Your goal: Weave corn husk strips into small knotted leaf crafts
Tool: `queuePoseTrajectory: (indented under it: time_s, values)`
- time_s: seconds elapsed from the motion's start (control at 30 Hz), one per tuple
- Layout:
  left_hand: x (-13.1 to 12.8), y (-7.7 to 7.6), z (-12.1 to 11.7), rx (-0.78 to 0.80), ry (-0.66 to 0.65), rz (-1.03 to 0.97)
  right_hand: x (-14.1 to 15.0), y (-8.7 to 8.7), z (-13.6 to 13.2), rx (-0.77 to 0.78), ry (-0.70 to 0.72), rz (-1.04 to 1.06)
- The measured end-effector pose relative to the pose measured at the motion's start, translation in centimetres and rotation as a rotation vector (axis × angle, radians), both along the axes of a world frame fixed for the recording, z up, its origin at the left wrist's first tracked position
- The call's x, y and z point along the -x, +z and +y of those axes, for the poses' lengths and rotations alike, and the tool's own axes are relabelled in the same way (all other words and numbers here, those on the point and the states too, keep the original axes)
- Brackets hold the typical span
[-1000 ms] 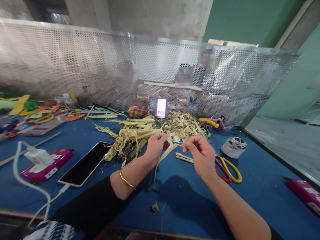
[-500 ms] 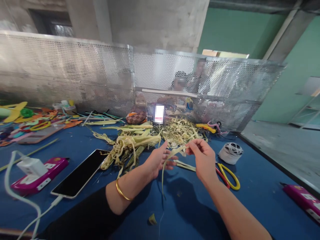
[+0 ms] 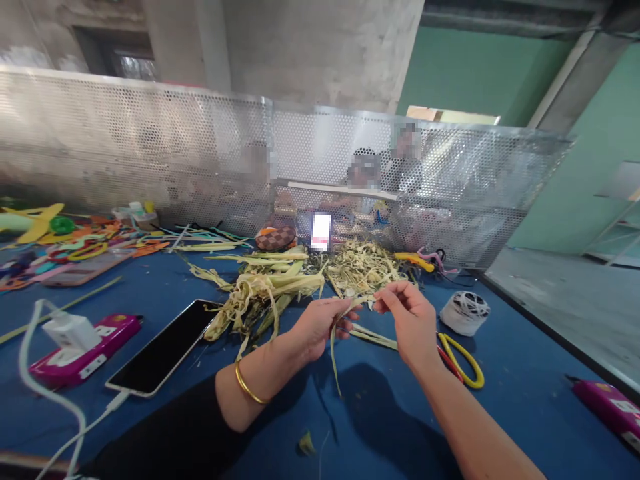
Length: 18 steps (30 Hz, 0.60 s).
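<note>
Gripping pale strip | left hand, right hand: fingers closed | checked pouch: contents unclear

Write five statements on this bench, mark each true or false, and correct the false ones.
1. The right hand pinches a pale strip. True.
2. The gold bangle is on the right wrist. False: the gold bangle is on the left wrist.
3. A white cable is plugged into the phone with the dark screen. True.
4. The red and yellow handles lie left of the phone. False: the red and yellow handles lie beside the right hand, on its outer side.
5. The white bundle is to the right of the right hand. True.
</note>
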State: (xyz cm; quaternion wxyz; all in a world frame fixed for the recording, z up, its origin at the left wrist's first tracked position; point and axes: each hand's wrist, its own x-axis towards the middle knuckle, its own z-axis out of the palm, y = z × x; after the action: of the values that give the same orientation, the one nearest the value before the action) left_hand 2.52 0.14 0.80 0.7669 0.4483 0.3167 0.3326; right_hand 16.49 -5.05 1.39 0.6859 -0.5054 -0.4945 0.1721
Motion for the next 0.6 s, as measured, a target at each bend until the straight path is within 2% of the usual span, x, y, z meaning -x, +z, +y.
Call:
queuePoseTrajectory:
  time_s: [0.27, 0.47, 0.6]
  values:
    - [0.2, -0.1, 0.4, 0.121, 0.05, -0.019, 0.7, 0.1, -1.1, -0.064, -0.043, -0.232]
    - [0.1, -0.5, 0.9, 0.181, 0.117, -0.026, 1.1, 0.1, -2.0, -0.185, 0.047, -0.405]
    - [0.0, -0.8, 1.8, 0.203, 0.2, -0.053, 1.4, 0.2, -2.7, -0.288, 0.087, -0.427]
